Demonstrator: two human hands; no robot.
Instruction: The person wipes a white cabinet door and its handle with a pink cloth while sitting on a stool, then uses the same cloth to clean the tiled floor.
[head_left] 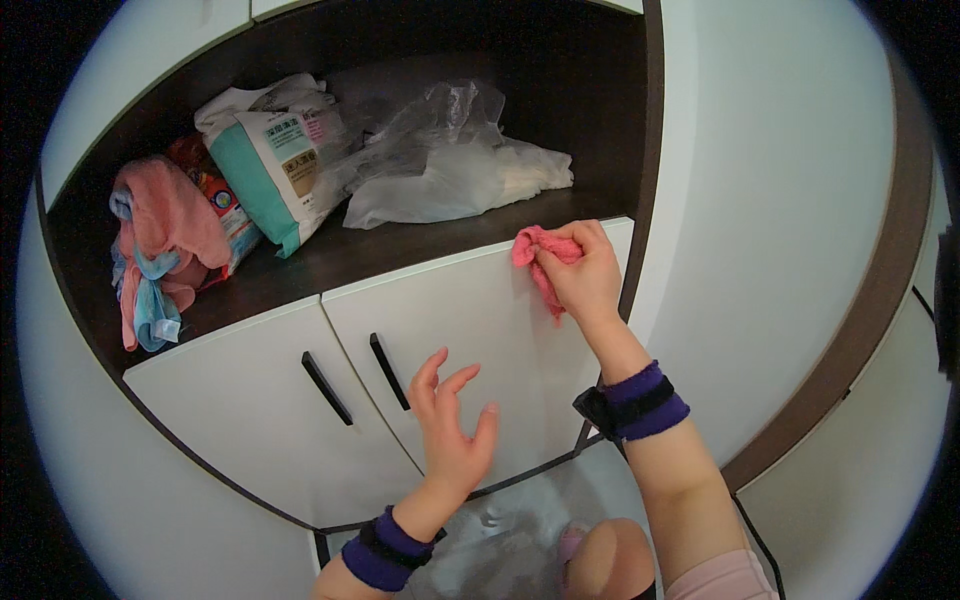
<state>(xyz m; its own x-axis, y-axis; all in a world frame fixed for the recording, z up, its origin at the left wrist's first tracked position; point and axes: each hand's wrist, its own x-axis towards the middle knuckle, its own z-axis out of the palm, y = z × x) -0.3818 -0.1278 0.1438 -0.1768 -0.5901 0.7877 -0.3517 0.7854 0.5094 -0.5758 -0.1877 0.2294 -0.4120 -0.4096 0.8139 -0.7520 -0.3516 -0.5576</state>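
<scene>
My right hand [585, 270] is closed on a bunched pink cloth [547, 285], pressing it against the upper right of a white cabinet door [480, 350], close to the door's top edge. Part of the cloth hangs down below the fingers. Lower and to the left, my left hand [450, 425] hovers in front of the same door with its fingers apart and nothing in them. It is nearest to the black handle [389, 372] of that door. Both wrists wear purple bands.
Above the doors, a dark open shelf [300, 285] holds pink and blue towels [170, 230], a white and green package [275, 165], a red packet [228, 215] and a clear plastic bag [455, 180]. A second door with a black handle [327, 388] adjoins. My knee [610, 560] shows below.
</scene>
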